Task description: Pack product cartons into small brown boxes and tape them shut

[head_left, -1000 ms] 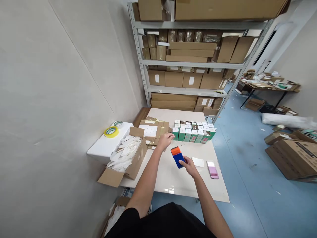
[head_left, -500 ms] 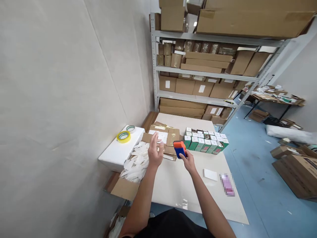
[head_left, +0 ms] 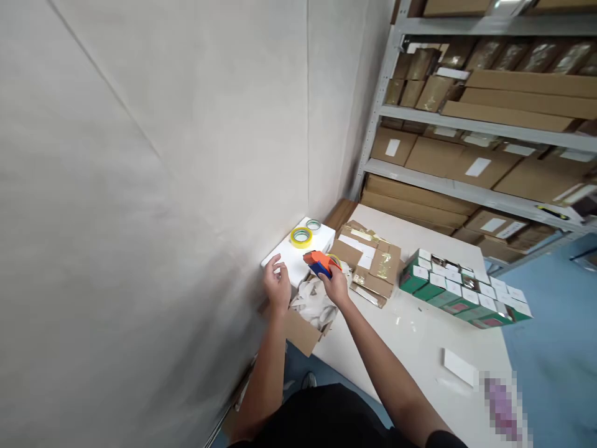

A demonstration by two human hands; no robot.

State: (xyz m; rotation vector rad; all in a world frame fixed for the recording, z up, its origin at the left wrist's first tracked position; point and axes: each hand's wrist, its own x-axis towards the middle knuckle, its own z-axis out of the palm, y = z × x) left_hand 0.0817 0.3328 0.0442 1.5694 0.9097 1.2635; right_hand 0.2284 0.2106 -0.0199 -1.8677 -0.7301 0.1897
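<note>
Pale wall at nine o'clock, work table at four: orange-and-blue tool in the right hand

Nearest the middle of the work, the orange-topped, blue-bodied handheld plastic tool (head_left: 318, 262) was clasped in the right hand (head_left: 336, 286), its fingers wrapped around one end. Its long axis ran roughly from ten toward four o'clock, the free end pointing away from the right hand and up over a white, flat-topped block (head_left: 296, 266). From the left hand (head_left: 277, 286) the tool lay at two o'clock, well apart; that hand was loosely spread, fingers bent, with nothing seen in it. Whether it touched the block could not be told.

At eleven o'clock from the tool, a bright yellow ring-shaped tape roll (head_left: 301, 244) lay on the block, slightly nearer the left hand, with a smaller pale roll (head_left: 313, 228) just beyond. At six o'clock sat an open brown carton of white paper strips (head_left: 312, 305); at three, flattened brown cardboard (head_left: 385, 274). Farther out, past three o'clock, green-and-white small cartons (head_left: 461, 289) stood in rows on the white-topped table (head_left: 410, 348), and at four lay a flat white box (head_left: 459, 368). Grey metal shelving (head_left: 494, 130) rose toward one o'clock, beside the pale wall (head_left: 196, 124).
</note>
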